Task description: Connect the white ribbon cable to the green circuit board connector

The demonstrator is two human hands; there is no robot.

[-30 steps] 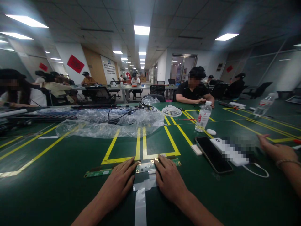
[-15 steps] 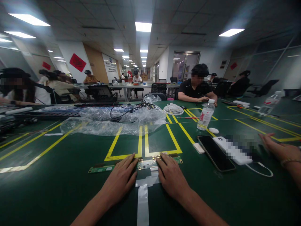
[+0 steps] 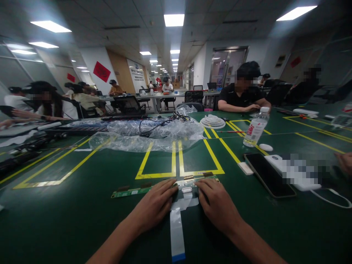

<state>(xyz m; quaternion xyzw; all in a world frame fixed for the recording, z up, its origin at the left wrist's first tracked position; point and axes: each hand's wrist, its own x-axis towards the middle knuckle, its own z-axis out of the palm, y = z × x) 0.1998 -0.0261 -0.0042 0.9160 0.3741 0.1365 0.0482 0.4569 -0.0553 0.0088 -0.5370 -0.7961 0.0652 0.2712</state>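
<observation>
A long, narrow green circuit board lies flat on the table in front of me. My left hand is on its middle left part, fingers closed over the strip and thumb at the near side. On the right part, my right hand is placed the same way and hides most of that end. Between the hands, a clear film and a white connector show. From there a white flat ribbon cable with a blue end runs toward me. The undersides of my fingers are hidden.
Yellow tape marks the green table. Clear plastic wrap with black cables lies beyond. To the right are a white fan grille, a bottle, a phone and a person's hand. A person sits opposite.
My view has turned a little left, so things appear farther right. Both hands stay on the circuit board. The ribbon's blue end now shows, and the other person's hand is at the right edge.
</observation>
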